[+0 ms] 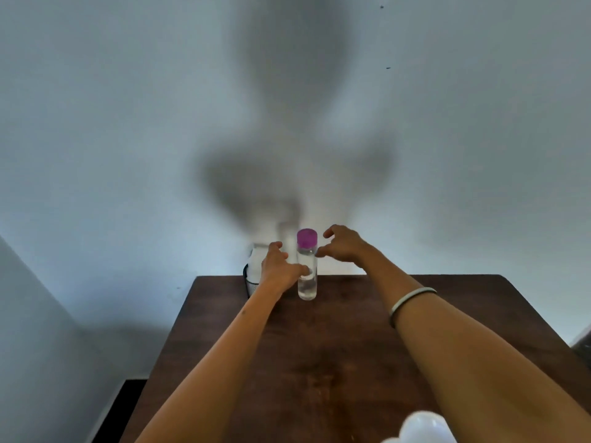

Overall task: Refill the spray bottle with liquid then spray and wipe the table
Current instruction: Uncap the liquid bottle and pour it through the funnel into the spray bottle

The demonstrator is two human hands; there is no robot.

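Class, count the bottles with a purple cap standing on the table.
1: the clear bottle stands near the table's far edge, between both hands; others may be hidden.

Blurred white object (419,428), edge-cropped.

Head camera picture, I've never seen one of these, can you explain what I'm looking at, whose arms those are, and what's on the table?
There is no machine here. One wide-angle camera sits on a person's head and looks forward and down, so the two bare arms reaching away from you belong to the wearer. The lens bends the view, which is why so much wall shows.

On the dark wooden table, near its far edge, stands a clear bottle with a purple cap. The left hand is wrapped around the bottle's middle in a steady grip. The right hand, open with curled fingers, hovers beside the cap without touching it. A bracelet circles that forearm. Behind the left hand sits a blurred white item in a dark holder; I cannot tell what it is.
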